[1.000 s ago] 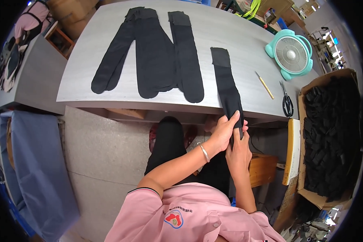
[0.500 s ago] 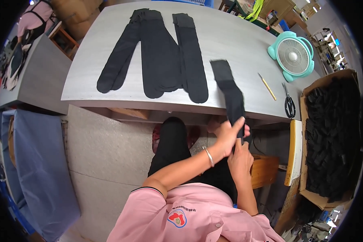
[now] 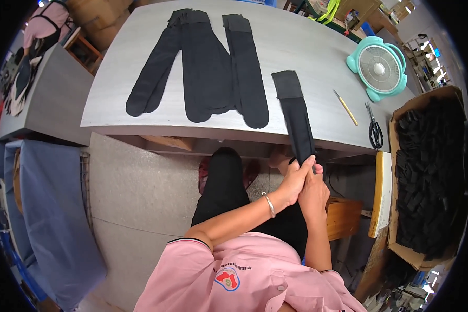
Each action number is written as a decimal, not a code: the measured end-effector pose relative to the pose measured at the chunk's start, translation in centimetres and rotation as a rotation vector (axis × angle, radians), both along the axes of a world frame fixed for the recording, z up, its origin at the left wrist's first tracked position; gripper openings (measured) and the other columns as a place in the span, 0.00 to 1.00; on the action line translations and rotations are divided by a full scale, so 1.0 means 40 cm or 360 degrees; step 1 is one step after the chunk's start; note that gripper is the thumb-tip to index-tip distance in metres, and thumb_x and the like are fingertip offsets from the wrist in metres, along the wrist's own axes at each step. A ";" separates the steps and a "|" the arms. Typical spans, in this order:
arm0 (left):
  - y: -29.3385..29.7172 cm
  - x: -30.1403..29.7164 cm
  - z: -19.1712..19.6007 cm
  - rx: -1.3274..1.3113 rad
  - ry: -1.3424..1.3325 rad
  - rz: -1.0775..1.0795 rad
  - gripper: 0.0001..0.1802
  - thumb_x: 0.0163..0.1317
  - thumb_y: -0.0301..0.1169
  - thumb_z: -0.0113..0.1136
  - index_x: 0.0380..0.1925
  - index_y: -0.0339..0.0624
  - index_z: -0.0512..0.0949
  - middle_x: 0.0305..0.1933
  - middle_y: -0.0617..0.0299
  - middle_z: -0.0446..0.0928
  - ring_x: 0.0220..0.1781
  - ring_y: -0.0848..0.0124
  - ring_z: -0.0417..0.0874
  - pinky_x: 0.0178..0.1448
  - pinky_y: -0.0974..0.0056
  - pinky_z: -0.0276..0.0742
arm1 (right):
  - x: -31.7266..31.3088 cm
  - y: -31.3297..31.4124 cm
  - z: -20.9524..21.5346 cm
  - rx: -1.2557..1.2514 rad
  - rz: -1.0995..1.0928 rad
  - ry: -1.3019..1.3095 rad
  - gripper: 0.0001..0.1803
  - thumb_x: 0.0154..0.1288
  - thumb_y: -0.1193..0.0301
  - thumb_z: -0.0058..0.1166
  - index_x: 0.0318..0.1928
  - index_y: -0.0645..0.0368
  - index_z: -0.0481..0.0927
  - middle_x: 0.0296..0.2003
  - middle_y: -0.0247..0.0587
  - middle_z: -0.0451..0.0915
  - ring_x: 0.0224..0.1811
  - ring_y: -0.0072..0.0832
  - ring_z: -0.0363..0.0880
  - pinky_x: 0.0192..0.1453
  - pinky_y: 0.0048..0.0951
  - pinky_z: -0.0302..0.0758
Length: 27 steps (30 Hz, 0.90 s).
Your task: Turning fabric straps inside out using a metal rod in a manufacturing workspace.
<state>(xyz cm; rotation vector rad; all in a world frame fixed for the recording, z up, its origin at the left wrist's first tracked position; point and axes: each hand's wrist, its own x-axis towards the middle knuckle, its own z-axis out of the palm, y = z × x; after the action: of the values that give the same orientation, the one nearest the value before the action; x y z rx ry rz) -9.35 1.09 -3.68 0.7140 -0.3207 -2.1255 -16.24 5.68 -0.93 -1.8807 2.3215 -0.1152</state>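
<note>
A long black sock stretches from the tabletop over its front edge to my hands, its cuff lying flat on the table. My left hand, with a silver bangle at the wrist, is closed around the near end. Just below and right of it, my right hand grips the same end, its fingers partly hidden behind the left hand. Farther left on the table lie a fanned pile of black socks, with more socks slanting off its left side and a narrow stack along its right.
On the grey table stand a turquoise fan, a yellow-handled pointed tool and black-handled scissors. An open carton full of black pieces is at the right. A blue cloth hangs at the left. A person is at the far left.
The sock has straightened and lies flatter on the table. My right hand has moved up against the left at its near end.
</note>
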 end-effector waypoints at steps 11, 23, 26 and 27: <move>-0.016 -0.003 -0.008 -0.0004 0.0007 0.0029 0.18 0.68 0.44 0.63 0.36 0.38 0.77 0.32 0.60 0.80 0.33 0.71 0.82 0.40 0.64 0.81 | 0.001 0.006 -0.005 -0.0144 0.0014 -0.0198 0.07 0.63 0.72 0.54 0.39 0.62 0.77 0.34 0.59 0.81 0.39 0.56 0.82 0.37 0.53 0.76; -0.078 0.039 0.024 -0.0084 -0.0101 -0.0061 0.19 0.72 0.43 0.57 0.39 0.35 0.79 0.39 0.54 0.82 0.42 0.66 0.85 0.49 0.62 0.81 | 0.039 0.058 0.011 -0.0235 -0.0055 0.0194 0.38 0.58 0.76 0.58 0.70 0.39 0.66 0.37 0.50 0.72 0.32 0.44 0.81 0.32 0.40 0.79; 0.031 -0.007 -0.005 0.0033 0.0039 -0.0035 0.17 0.73 0.43 0.57 0.42 0.37 0.78 0.41 0.57 0.81 0.44 0.69 0.81 0.52 0.62 0.80 | 0.011 0.041 -0.058 -0.0351 -0.0060 0.0316 0.24 0.61 0.73 0.54 0.59 0.43 0.74 0.30 0.44 0.72 0.26 0.38 0.79 0.27 0.36 0.76; 0.025 0.008 -0.008 0.0016 0.0009 -0.0150 0.18 0.73 0.44 0.56 0.44 0.38 0.77 0.44 0.57 0.81 0.46 0.69 0.81 0.55 0.61 0.79 | 0.006 0.037 -0.063 -0.0322 -0.0047 0.0278 0.22 0.61 0.72 0.54 0.57 0.43 0.75 0.29 0.43 0.72 0.25 0.38 0.79 0.27 0.36 0.76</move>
<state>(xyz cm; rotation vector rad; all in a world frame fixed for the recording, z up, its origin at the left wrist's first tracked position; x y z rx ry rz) -9.05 2.09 -3.98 0.7111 -0.3472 -2.2188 -16.00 7.17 -3.43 -2.0249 2.5394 -0.2042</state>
